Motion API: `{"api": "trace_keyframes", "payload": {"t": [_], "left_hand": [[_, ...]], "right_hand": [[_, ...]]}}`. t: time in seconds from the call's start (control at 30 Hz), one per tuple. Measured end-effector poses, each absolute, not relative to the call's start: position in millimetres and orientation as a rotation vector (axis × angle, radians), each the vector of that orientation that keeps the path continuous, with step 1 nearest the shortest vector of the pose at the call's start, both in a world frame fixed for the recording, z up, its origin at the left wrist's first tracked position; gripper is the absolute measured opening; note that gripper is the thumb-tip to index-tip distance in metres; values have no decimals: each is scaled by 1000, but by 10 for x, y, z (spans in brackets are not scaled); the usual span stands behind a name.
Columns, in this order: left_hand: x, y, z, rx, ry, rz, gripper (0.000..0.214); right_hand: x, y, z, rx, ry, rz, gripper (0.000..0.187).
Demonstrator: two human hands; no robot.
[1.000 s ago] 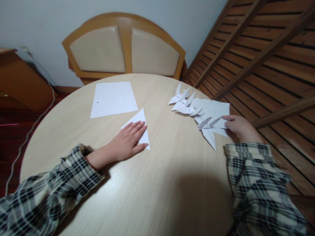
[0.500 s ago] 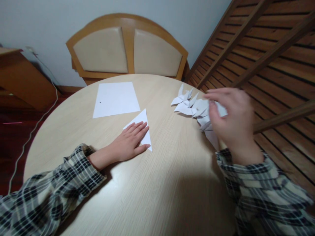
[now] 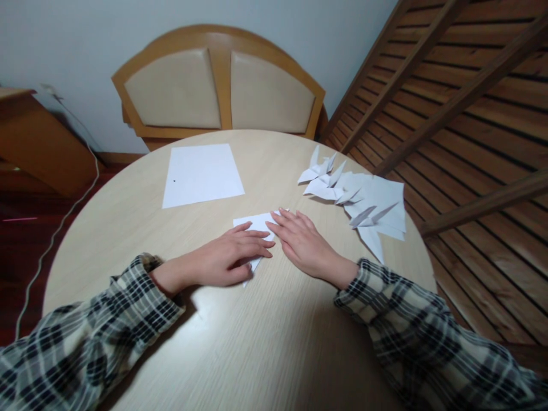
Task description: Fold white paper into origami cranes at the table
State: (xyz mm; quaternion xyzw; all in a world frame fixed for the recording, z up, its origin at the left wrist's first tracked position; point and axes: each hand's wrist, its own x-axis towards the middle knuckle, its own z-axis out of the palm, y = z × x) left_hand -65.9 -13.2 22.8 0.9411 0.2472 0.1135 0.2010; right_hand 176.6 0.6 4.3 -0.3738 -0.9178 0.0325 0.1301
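Observation:
A piece of white paper folded to a triangle lies on the pale round table, partly covered by both hands. My left hand rests on it from the left, fingers stretched out and a little apart, thumb near its lower tip. From the right, my right hand lies over its upper right part with fingers extended and close together. The fingertips of the two hands nearly meet. Neither hand grips anything. Beneath the fingers the paper's middle is hidden.
Folded white paper cranes stand in a group at the table's right, several of them. Beside and under them lie flat paper sheets. A white sheet with a small dark dot lies at the far left. A chair stands behind the table.
My right hand has come from above the paper cranes at the right down onto the folded paper. The paper has turned under my left hand, which stays flat on it.

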Motion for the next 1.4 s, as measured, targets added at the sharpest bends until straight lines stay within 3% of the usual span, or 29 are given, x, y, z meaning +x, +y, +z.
{"api": "trace_keyframes", "payload": {"t": [0.17,0.47,0.67,0.87,1.03,1.4], "left_hand": [[-625,-120,290,2581,765,477,18],[-674,-74,136,2675,1216,618,62],[-715,-53,40,2609,1410,485,81],[-752,-11,7,2617,1386,493,76],[-758,-2,65,2590,1385,531,68],[-801,-6,206,2652,1374,650,34]], "right_hand": [[1779,-25,62,-1166,-2652,96,42],[1768,-42,93,-1129,-2516,135,26],[1772,-14,59,-1050,-2416,276,33],[1793,9,59,-1170,-2311,255,42],[1798,3,87,-1214,-2245,307,35],[1854,58,38,-1172,-1991,582,35]]}}
